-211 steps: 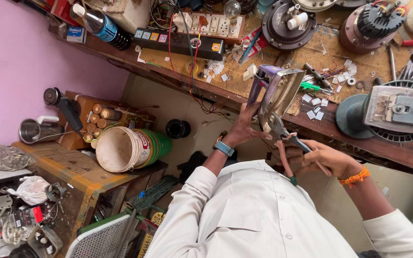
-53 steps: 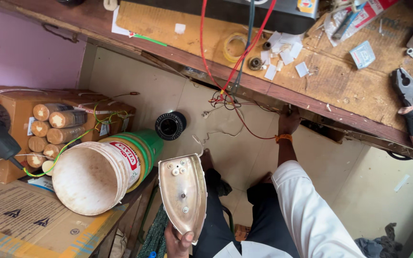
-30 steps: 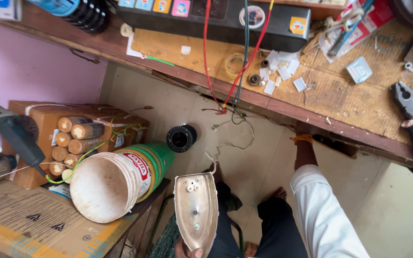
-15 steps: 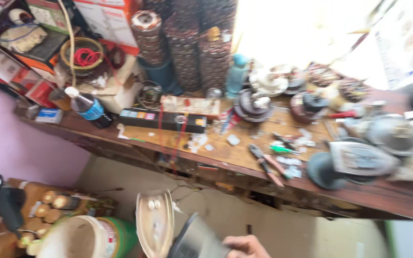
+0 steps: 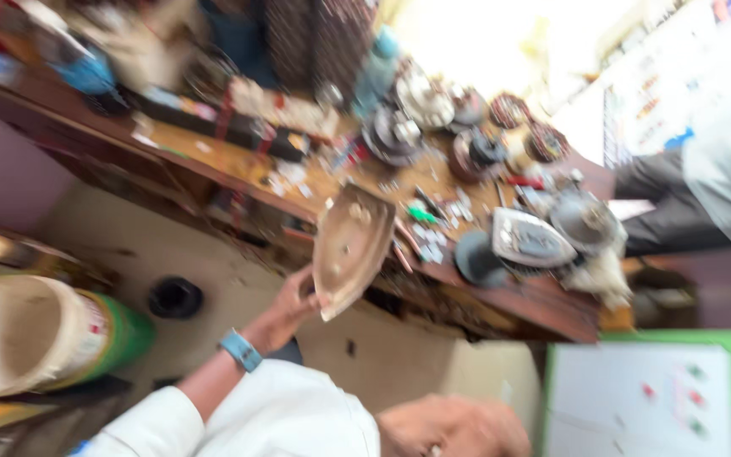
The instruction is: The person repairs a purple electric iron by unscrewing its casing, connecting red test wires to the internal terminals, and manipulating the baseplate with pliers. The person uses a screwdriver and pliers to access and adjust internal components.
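Observation:
My left hand (image 5: 291,309), with a blue watch on its wrist, grips a metal iron soleplate (image 5: 350,250) by its lower edge. The plate is raised and tilted in front of the edge of the wooden workbench (image 5: 509,300). At the bottom of the view a blurred skin-coloured shape, probably my right hand (image 5: 454,427), sits below my white sleeve. I cannot tell whether it holds anything. The whole view is smeared by motion.
The bench is crowded with iron parts, a second iron body (image 5: 530,239), round dark discs, small tools and scraps. A white and green bucket (image 5: 35,334) lies at the left near a black round part (image 5: 175,298). Another person's grey sleeve (image 5: 725,169) is at the right, above a green-framed white panel (image 5: 653,398).
The view swung up from the floor to the bench. My left hand lifted the soleplate from beside the bucket up to the bench edge.

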